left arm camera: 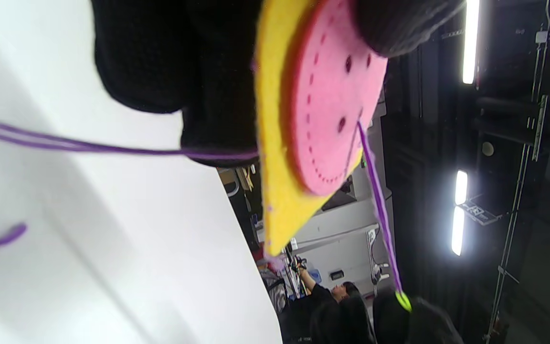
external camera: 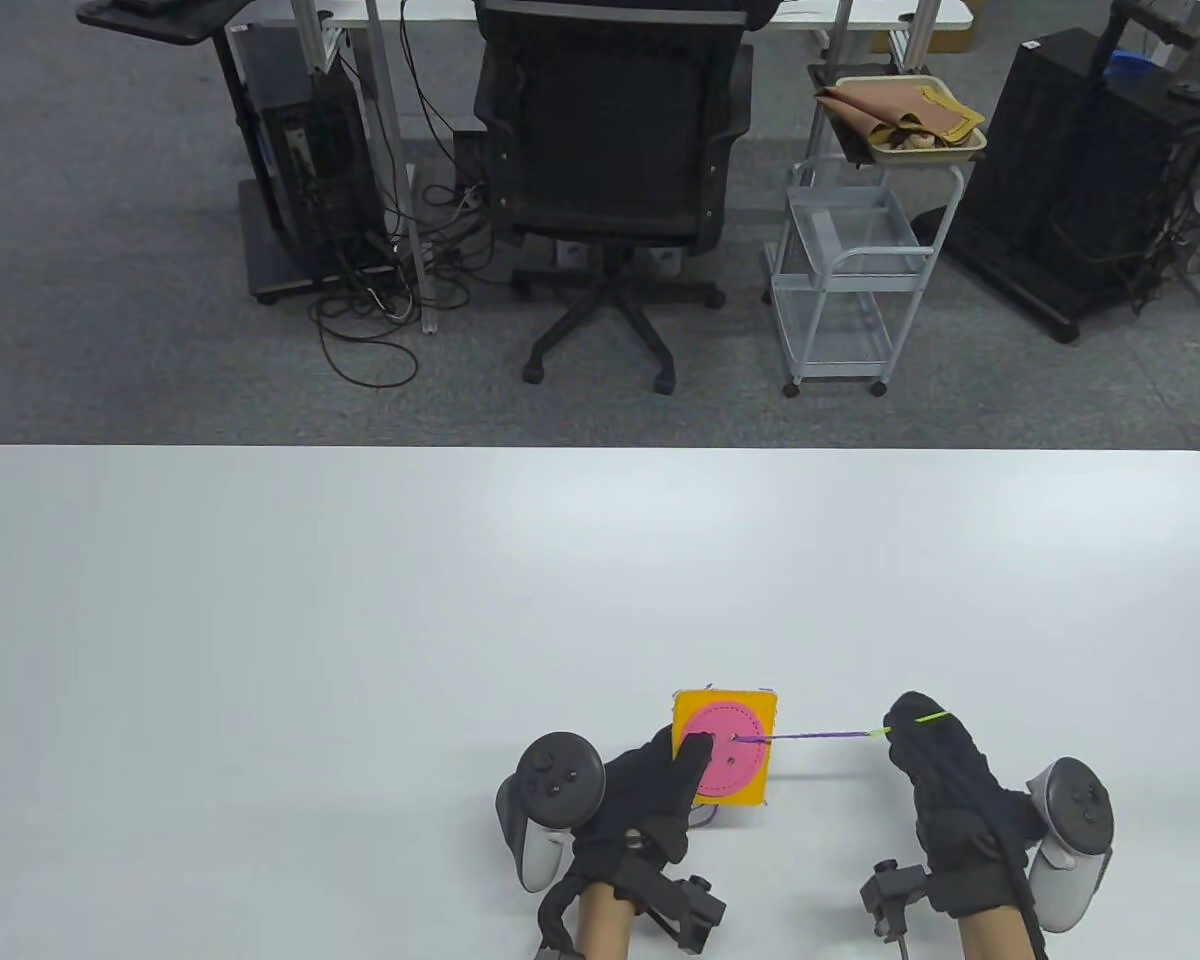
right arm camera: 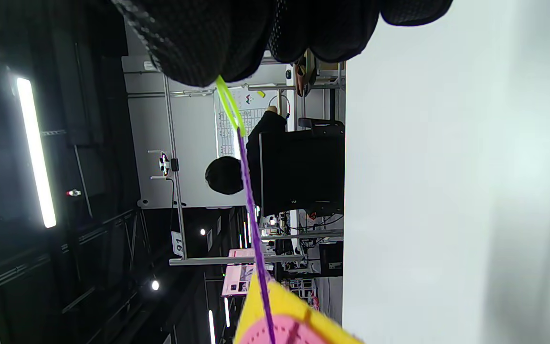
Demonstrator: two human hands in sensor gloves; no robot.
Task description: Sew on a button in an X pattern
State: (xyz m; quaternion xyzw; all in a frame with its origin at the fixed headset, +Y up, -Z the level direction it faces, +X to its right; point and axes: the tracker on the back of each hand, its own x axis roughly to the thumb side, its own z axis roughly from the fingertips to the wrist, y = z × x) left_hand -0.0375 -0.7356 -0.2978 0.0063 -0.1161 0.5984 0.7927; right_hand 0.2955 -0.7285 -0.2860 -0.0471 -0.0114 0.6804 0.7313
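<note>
A pink felt button (external camera: 727, 752) with several holes lies on a yellow felt square (external camera: 765, 712). My left hand (external camera: 660, 780) holds the square above the table, thumb (external camera: 697, 751) pressed on the button's left part; the left wrist view shows the button (left arm camera: 332, 114) and the square (left arm camera: 275, 191) gripped. A purple thread (external camera: 810, 738) runs taut from a button hole to a yellow-green needle (external camera: 928, 718), which my right hand (external camera: 935, 760) pinches to the right of the square. The right wrist view shows the needle (right arm camera: 227, 102) under my fingertips (right arm camera: 198, 52) and the thread (right arm camera: 251, 210).
The white table (external camera: 360, 620) carries loose purple thread (left arm camera: 65, 143) under my left hand. An office chair (external camera: 610, 180) and a wire cart (external camera: 850, 270) stand on the floor beyond the table's far edge.
</note>
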